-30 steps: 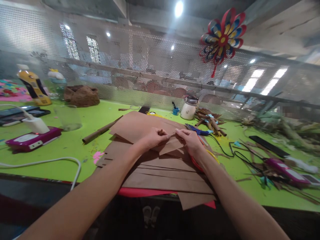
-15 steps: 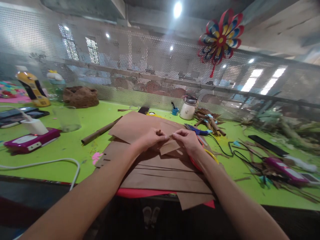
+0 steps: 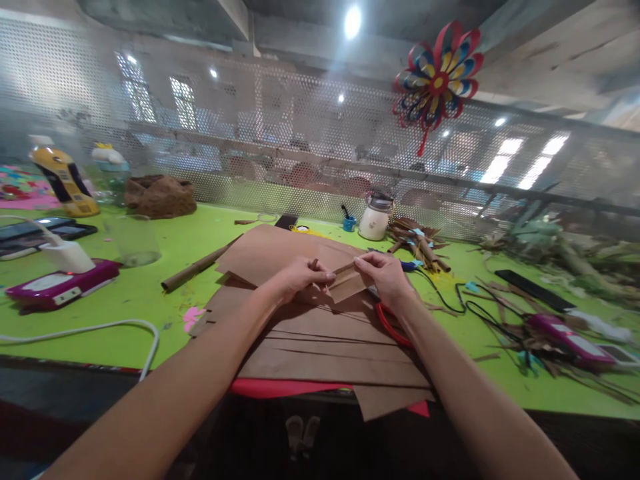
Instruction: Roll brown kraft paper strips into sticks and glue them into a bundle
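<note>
Here, a small brown paper piece (image 3: 349,285) slants between a person's two bare hands, above the layered brown sheets (image 3: 325,363) spread on a green table (image 3: 480,393). At its 9 o'clock, the left hand (image 3: 303,275) pinches one end between thumb and fingers; toward 2 o'clock, the right hand (image 3: 385,272) grips the upper corner between thumb and forefinger. A red handle loop (image 3: 389,331) lies at 4 o'clock, partly hidden, and a red sheet (image 3: 290,387) peeks from beneath the layers at 7. A rolled paper tube (image 3: 193,272) rests at 9, with a purple power strip (image 3: 63,285) farther out the same way. A small blue pot (image 3: 349,224) stands at 12 and a white jug (image 3: 373,223) at 1, near a heap of brown scraps (image 3: 420,245) at 2. High at 1 o'clock hangs a red, blue and yellow flower ornament (image 3: 438,83), while a perforated screen (image 3: 300,127) rises behind the table.
</note>
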Motion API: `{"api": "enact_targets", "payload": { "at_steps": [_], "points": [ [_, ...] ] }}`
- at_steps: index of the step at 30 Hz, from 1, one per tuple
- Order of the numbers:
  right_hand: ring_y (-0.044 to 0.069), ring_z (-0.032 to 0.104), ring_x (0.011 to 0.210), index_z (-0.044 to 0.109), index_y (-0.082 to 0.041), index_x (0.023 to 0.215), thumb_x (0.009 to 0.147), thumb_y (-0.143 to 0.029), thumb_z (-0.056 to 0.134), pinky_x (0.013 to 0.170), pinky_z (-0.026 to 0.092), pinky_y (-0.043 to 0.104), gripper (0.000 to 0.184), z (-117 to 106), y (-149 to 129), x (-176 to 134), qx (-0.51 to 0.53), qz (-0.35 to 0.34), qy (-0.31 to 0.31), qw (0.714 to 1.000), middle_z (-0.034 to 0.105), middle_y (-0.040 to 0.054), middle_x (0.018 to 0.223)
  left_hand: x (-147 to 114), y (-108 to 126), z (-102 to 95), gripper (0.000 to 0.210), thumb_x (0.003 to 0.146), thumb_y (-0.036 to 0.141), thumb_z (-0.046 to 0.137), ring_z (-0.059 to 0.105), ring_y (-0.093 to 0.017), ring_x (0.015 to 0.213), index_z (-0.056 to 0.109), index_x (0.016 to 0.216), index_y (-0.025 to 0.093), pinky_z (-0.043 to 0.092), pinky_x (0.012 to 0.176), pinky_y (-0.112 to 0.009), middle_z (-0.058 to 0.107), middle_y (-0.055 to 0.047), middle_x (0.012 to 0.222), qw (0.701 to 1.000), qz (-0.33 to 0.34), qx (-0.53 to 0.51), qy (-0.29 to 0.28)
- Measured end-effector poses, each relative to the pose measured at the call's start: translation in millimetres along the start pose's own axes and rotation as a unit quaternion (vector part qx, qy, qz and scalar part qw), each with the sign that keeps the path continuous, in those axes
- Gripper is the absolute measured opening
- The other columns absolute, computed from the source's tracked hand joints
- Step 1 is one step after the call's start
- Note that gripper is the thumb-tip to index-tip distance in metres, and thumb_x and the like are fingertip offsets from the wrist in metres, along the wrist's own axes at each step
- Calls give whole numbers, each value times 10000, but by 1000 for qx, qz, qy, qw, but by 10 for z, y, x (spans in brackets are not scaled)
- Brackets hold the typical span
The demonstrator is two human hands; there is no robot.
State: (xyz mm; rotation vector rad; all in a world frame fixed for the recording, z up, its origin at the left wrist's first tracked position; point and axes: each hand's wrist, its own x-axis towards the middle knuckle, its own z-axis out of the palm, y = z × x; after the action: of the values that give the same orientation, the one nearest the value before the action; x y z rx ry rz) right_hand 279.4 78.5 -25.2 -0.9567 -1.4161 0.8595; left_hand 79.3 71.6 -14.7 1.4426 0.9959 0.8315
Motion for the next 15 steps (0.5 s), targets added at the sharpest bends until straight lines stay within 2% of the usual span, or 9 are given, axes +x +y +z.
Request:
{"api": "enact_targets", "payload": {
  "at_steps": [6,15],
  "points": [
    [107,483,528,634,-148,684,595,-412,680,542,381,246,283,5,-47,-12,22,2,6,1000,594,6,609,-8,14,8,322,642,425,647,408,-57,391,567,701,119,220,377,-183,597,-53,560,999,-22,-40,-27],
    [98,470,515,640,-148,689,591,-402,689,520,370,235,276,9,-31,-5,42,12,22,999,586,-8,594,-8,27,31,324,605,437,662,369,-56,380,586,686,133,223,394,-192,579,-15,514,1000,13,-2,20]
  ]
}}
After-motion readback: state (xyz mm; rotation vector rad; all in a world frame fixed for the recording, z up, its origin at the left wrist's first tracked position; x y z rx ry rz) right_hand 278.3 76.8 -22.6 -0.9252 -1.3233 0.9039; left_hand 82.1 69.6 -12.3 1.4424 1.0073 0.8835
